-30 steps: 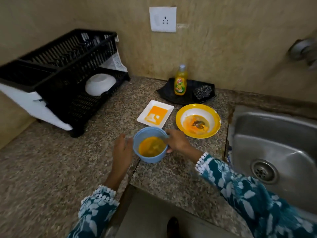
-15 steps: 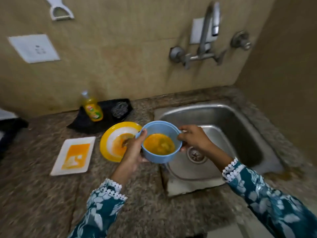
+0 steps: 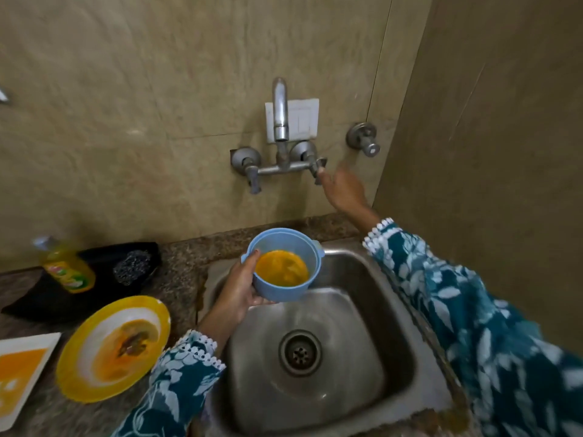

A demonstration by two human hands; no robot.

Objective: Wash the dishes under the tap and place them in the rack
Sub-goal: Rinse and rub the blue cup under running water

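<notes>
Head view gives me the steel sink point(image 3: 362, 310) filling the lower right, with the wall tap point(image 3: 280, 111) above it. My left hand point(image 3: 239, 291) grips the blue bowl point(image 3: 284, 266), orange-smeared inside, over the sink's back edge. My right hand point(image 3: 342, 189) touches the tap's right handle point(image 3: 315, 167), its fingers too blurred to tell their grip.

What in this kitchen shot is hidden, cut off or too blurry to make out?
Head view only:
- Right hand: motion-blurred at the right tap handle; its grip is unclear.
- White tray: cut off by the left edge.
- Soap bottle: label blurred, unreadable.
- Blue bowl: the left hand covers its near side.
- Rack: out of frame.
</notes>
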